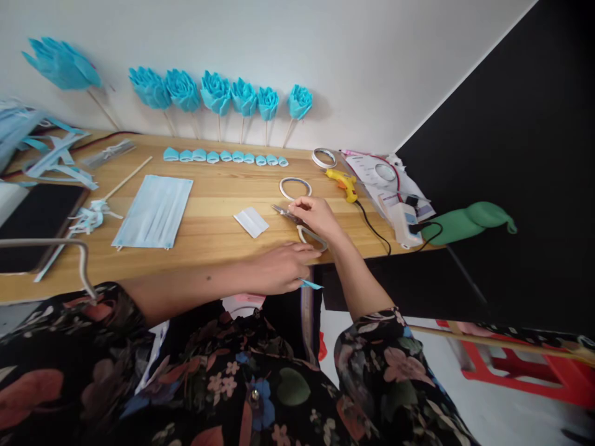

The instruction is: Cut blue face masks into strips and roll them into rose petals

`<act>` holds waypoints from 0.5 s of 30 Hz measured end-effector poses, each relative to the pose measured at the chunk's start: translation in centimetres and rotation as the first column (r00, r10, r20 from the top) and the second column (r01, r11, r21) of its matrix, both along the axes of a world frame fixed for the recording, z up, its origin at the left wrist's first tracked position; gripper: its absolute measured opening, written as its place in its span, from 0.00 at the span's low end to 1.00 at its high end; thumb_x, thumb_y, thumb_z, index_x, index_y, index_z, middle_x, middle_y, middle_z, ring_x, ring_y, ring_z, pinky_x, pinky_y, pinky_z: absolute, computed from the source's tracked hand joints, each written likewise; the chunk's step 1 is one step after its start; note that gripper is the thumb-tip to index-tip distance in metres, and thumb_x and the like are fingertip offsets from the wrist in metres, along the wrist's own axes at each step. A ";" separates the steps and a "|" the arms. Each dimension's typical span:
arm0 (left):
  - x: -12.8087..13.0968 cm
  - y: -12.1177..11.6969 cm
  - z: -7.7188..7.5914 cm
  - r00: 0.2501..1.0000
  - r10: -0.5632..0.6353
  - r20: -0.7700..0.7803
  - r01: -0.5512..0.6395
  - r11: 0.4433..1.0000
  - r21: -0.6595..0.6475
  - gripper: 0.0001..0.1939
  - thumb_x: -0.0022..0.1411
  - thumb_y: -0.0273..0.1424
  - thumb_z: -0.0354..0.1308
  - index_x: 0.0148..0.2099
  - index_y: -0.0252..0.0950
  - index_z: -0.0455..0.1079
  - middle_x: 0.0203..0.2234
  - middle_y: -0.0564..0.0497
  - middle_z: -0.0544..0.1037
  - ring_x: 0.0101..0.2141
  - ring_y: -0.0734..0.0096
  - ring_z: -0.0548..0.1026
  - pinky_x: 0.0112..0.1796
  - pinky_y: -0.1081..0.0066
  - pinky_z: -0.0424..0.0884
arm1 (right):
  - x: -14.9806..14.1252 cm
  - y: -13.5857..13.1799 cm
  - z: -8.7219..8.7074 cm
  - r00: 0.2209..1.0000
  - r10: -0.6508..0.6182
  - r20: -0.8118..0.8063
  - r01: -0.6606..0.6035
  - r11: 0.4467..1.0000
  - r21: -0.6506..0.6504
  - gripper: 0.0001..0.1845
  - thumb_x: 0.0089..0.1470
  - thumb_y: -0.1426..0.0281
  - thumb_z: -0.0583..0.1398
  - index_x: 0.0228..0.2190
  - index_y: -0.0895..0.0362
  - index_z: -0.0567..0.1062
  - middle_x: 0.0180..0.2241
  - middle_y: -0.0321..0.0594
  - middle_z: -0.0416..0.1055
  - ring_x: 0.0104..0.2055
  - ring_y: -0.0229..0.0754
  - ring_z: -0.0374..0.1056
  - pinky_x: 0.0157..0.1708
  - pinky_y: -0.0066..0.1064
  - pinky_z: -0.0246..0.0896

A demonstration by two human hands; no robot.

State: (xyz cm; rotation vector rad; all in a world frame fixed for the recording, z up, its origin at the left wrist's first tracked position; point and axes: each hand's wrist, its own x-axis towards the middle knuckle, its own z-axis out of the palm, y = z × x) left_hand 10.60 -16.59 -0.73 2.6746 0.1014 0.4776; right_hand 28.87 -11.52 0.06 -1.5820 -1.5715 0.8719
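Note:
My right hand (317, 217) is closed on a pair of scissors (311, 238) with pale handles. The blades point to the left, and the hand covers the middle of the scissors. At the desk's front edge, my left hand (284, 267) holds a small blue strip of fabric (311, 284) that sticks out below its fingers. Its fingertips lie near the scissors' handles. Left of the scissors is a small folded white piece (251, 221). A flat pleated face mask (153, 212) lies farther left.
Blue fabric flowers (216, 93) on sticks lean on the wall behind a row of small blue rolled pieces (212, 156). Tape rolls (324, 158), a yellow glue gun (343, 184) and a power strip (406, 226) are on the right. A phone (39, 226) and cut masks (21, 133) are left.

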 end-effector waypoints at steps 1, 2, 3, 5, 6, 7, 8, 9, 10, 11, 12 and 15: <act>0.3 -0.3 -0.4 0.999 0.034 -0.020 -0.034 0.999 0.012 0.07 0.64 0.26 0.60 0.35 0.35 0.79 0.65 0.38 0.71 0.65 0.45 0.67 0.62 0.50 0.65 | 0.0 0.1 0.1 1.000 0.008 0.023 -0.008 1.000 0.001 0.11 0.48 0.61 0.64 0.26 0.55 0.79 0.24 0.33 0.74 0.27 0.37 0.66 0.30 0.29 0.60; 0.5 -0.5 -0.6 0.997 0.062 -0.037 -0.061 0.998 0.019 0.06 0.64 0.27 0.60 0.37 0.34 0.80 0.66 0.37 0.69 0.66 0.44 0.65 0.63 0.49 0.64 | 0.0 0.2 0.2 1.000 0.017 0.024 -0.017 1.000 -0.005 0.11 0.48 0.60 0.64 0.26 0.56 0.79 0.24 0.33 0.74 0.27 0.37 0.66 0.30 0.29 0.59; 0.6 -0.8 -0.7 0.995 0.087 -0.050 -0.086 0.996 0.021 0.06 0.64 0.27 0.61 0.38 0.34 0.80 0.67 0.37 0.68 0.67 0.44 0.64 0.63 0.49 0.64 | 0.1 0.2 0.2 1.000 0.027 0.006 -0.027 0.999 -0.017 0.12 0.48 0.59 0.65 0.26 0.56 0.79 0.24 0.34 0.75 0.27 0.37 0.66 0.30 0.29 0.59; 0.8 -1.2 -0.8 0.989 0.131 -0.063 -0.130 0.991 0.021 0.07 0.64 0.28 0.61 0.39 0.34 0.81 0.68 0.37 0.66 0.68 0.44 0.63 0.64 0.49 0.63 | 0.2 0.3 0.2 0.998 0.042 -0.050 -0.045 0.998 -0.049 0.14 0.47 0.58 0.65 0.27 0.56 0.80 0.25 0.35 0.76 0.27 0.37 0.66 0.29 0.29 0.60; 0.8 -1.4 -0.8 0.986 0.151 -0.065 -0.150 0.989 0.020 0.07 0.64 0.28 0.61 0.39 0.34 0.81 0.68 0.37 0.66 0.68 0.45 0.63 0.63 0.49 0.63 | 0.2 0.4 0.1 0.997 0.045 -0.067 -0.049 0.997 -0.056 0.14 0.47 0.58 0.65 0.27 0.56 0.80 0.25 0.35 0.76 0.27 0.37 0.66 0.29 0.29 0.60; 0.8 -1.5 -0.8 0.984 0.166 -0.065 -0.165 0.986 0.019 0.07 0.64 0.28 0.61 0.39 0.34 0.81 0.67 0.37 0.67 0.67 0.46 0.64 0.63 0.50 0.64 | 0.3 0.5 -0.2 0.997 0.045 -0.066 -0.049 0.997 -0.054 0.14 0.47 0.58 0.65 0.26 0.56 0.80 0.25 0.35 0.76 0.27 0.37 0.66 0.29 0.29 0.60; 0.8 -1.5 -0.8 0.982 0.177 -0.064 -0.176 0.984 0.020 0.07 0.64 0.28 0.61 0.39 0.34 0.81 0.67 0.37 0.67 0.67 0.47 0.64 0.63 0.50 0.64 | 0.3 0.6 -0.5 0.998 0.046 -0.044 -0.048 0.998 -0.045 0.13 0.48 0.58 0.65 0.26 0.56 0.79 0.24 0.34 0.75 0.27 0.37 0.66 0.29 0.29 0.59; 0.8 -1.6 -0.8 0.981 0.183 -0.062 -0.182 0.983 0.026 0.07 0.64 0.28 0.61 0.39 0.34 0.81 0.67 0.37 0.68 0.67 0.47 0.65 0.63 0.51 0.65 | 0.4 0.8 -0.8 0.999 0.045 -0.006 -0.046 0.998 -0.031 0.13 0.49 0.59 0.64 0.25 0.56 0.79 0.24 0.34 0.75 0.27 0.37 0.66 0.30 0.29 0.59; 0.8 -1.6 -0.8 0.981 0.185 -0.060 -0.184 0.982 0.034 0.07 0.64 0.28 0.61 0.39 0.34 0.80 0.67 0.37 0.68 0.67 0.48 0.65 0.63 0.52 0.65 | 0.4 0.9 -1.2 0.998 0.042 0.042 -0.041 0.999 -0.012 0.12 0.50 0.60 0.64 0.25 0.56 0.79 0.24 0.35 0.75 0.28 0.38 0.67 0.30 0.29 0.59; 0.8 -1.6 -0.8 0.981 0.187 -0.057 -0.184 0.982 0.046 0.07 0.64 0.28 0.60 0.39 0.34 0.80 0.66 0.37 0.68 0.66 0.48 0.66 0.63 0.53 0.66 | 0.4 1.0 -1.5 0.995 0.033 0.091 -0.034 0.999 0.009 0.12 0.51 0.61 0.63 0.25 0.56 0.79 0.25 0.35 0.75 0.28 0.38 0.67 0.31 0.29 0.59; 0.8 -1.5 -0.8 0.981 0.186 -0.054 -0.183 0.981 0.058 0.07 0.65 0.28 0.60 0.38 0.33 0.80 0.66 0.37 0.69 0.66 0.49 0.67 0.63 0.53 0.66 | 0.4 1.1 -1.8 0.990 0.020 0.137 -0.025 0.999 0.034 0.11 0.53 0.61 0.63 0.26 0.55 0.79 0.26 0.35 0.76 0.29 0.39 0.68 0.32 0.30 0.60; 0.8 -1.5 -0.8 0.982 0.183 -0.046 -0.178 0.980 0.092 0.08 0.65 0.29 0.59 0.39 0.33 0.80 0.64 0.36 0.71 0.65 0.49 0.68 0.62 0.54 0.68 | 0.2 0.8 -2.1 0.968 -0.027 0.250 -0.002 0.993 0.117 0.07 0.54 0.64 0.64 0.29 0.55 0.79 0.31 0.37 0.78 0.33 0.40 0.70 0.38 0.32 0.63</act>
